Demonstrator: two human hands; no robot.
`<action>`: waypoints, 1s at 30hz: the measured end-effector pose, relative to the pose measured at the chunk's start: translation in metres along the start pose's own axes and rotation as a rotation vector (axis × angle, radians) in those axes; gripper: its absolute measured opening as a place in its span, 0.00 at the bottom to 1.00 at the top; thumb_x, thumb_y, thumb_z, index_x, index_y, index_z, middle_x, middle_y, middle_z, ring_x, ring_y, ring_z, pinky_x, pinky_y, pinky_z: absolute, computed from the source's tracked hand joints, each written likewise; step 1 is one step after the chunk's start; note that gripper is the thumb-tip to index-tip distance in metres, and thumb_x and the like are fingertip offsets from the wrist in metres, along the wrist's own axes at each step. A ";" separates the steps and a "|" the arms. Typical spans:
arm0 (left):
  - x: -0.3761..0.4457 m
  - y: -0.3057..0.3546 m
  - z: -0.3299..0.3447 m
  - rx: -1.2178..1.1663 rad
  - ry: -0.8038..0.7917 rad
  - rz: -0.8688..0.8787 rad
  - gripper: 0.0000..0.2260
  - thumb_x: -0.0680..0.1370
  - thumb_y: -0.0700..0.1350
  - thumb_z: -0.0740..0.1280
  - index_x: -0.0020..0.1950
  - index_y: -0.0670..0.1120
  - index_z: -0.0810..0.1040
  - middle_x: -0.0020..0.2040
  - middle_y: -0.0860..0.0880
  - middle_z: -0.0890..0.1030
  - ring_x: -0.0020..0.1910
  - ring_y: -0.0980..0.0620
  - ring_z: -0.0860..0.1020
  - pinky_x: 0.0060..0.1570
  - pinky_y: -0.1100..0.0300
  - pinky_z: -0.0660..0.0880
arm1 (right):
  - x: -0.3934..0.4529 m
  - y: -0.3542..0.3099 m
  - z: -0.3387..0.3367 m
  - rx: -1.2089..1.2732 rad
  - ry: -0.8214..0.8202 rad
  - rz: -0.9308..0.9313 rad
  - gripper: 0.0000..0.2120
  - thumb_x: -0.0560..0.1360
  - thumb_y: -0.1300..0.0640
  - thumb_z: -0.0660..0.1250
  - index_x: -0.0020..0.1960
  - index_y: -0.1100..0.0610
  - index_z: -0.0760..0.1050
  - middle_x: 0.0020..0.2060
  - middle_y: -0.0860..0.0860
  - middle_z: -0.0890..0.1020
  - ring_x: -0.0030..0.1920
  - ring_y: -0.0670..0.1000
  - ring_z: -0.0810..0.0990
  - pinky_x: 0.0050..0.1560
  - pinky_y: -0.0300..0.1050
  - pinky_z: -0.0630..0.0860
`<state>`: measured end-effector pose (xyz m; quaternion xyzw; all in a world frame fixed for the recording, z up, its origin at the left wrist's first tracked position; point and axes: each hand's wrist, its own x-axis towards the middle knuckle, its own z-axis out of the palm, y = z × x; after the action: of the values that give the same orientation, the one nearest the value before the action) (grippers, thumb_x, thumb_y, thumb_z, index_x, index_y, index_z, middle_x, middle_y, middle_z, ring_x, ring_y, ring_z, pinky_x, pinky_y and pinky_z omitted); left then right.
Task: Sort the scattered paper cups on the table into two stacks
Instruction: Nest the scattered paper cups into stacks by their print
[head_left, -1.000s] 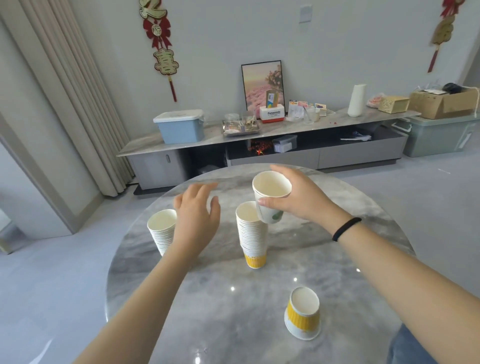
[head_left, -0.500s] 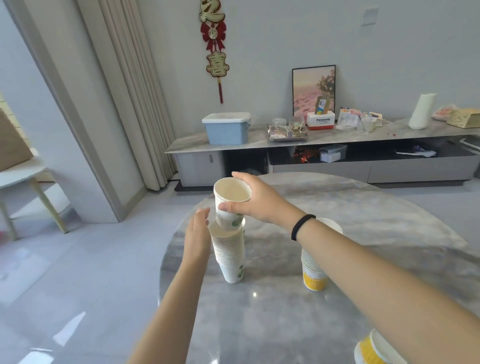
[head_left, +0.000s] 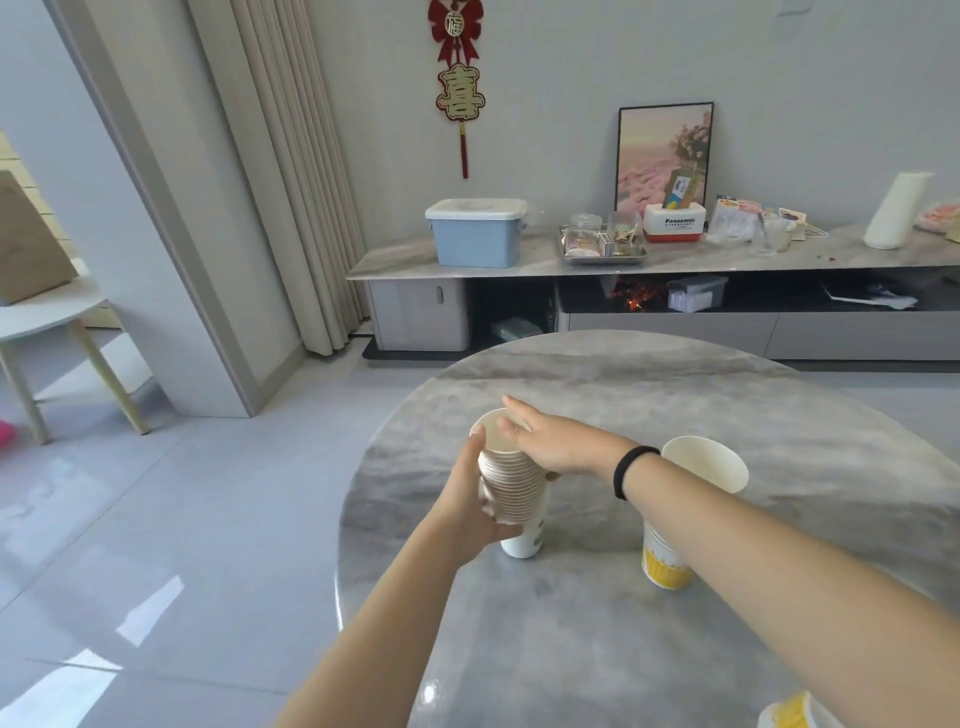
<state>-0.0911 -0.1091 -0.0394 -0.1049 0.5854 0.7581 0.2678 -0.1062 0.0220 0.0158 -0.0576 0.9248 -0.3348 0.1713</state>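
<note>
The round marble table (head_left: 675, 649) spreads out under both your arms, its near edge curving just left of your left forearm. On it, between your two hands, stands the green-printed stack of cups (head_left: 511, 483), upright, its base resting on the tabletop. Your left hand (head_left: 475, 499) wraps the stack's left side, fingers curled round the lower cups and thumb up near the rim, so it has a firm hold there. Your right hand (head_left: 545, 441) lies flat and open across the top of that stack, palm down on the rim, fingers stretched out straight and gripping nothing.

Behind your right wrist, to the right of both hands, the yellow-printed stack of cups (head_left: 691, 499) stands well apart from the green one, partly hidden by your forearm. A black band (head_left: 631, 467) circles that wrist. Down at the lower right corner, beyond your right elbow, a single yellow cup (head_left: 789, 714) peeks into view, mostly cut off.
</note>
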 end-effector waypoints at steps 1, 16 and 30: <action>0.001 0.000 0.008 -0.022 -0.016 -0.002 0.28 0.74 0.67 0.55 0.69 0.53 0.68 0.62 0.46 0.76 0.63 0.43 0.74 0.65 0.42 0.69 | -0.002 0.001 -0.007 0.000 0.022 0.018 0.28 0.79 0.42 0.49 0.76 0.46 0.46 0.71 0.55 0.66 0.59 0.56 0.75 0.55 0.49 0.76; 0.059 0.008 0.023 0.854 0.582 0.264 0.18 0.78 0.45 0.56 0.67 0.47 0.71 0.67 0.45 0.73 0.62 0.45 0.71 0.67 0.51 0.60 | 0.008 0.045 -0.050 -0.092 0.206 0.046 0.25 0.79 0.44 0.50 0.73 0.54 0.58 0.73 0.55 0.62 0.71 0.55 0.64 0.69 0.49 0.63; 0.005 0.046 0.031 0.802 0.720 0.948 0.09 0.79 0.42 0.62 0.55 0.42 0.80 0.47 0.48 0.79 0.45 0.49 0.75 0.44 0.60 0.67 | -0.065 0.082 -0.048 -0.185 0.698 -0.200 0.13 0.78 0.54 0.59 0.60 0.55 0.74 0.57 0.51 0.76 0.63 0.50 0.67 0.57 0.37 0.63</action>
<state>-0.1154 -0.0861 0.0058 0.0236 0.8534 0.4377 -0.2822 -0.0621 0.1287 0.0158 -0.0454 0.9436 -0.2645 -0.1939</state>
